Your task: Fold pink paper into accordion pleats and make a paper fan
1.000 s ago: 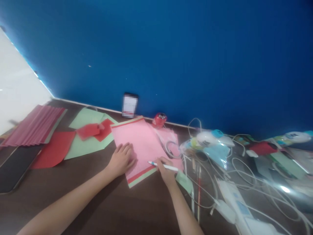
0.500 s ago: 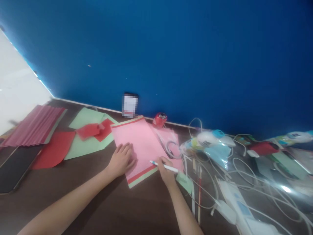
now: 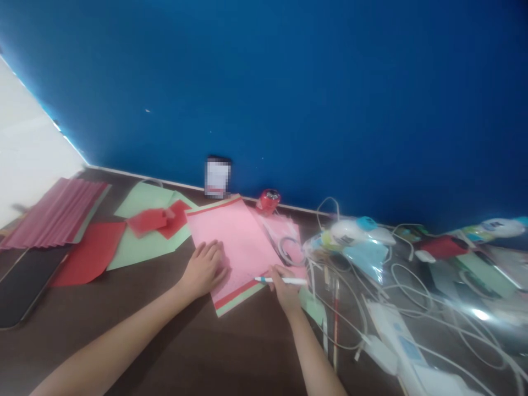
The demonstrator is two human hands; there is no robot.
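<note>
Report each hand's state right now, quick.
Left hand: open, holding nothing, resting palm down on the pink sheet.
Right hand: closed around the white pen.

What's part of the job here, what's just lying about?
Job:
pink sheet under left hand
white pen in right hand
perhaps pleated pink paper, similar colours

Likely just lying about:
white adapter
red object by the wall
dark slab, left

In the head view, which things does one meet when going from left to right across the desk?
Pleated pink paper, green paper, left hand on a large pink sheet, right hand holding a white pen, blue-capped white bottle, red item.
</note>
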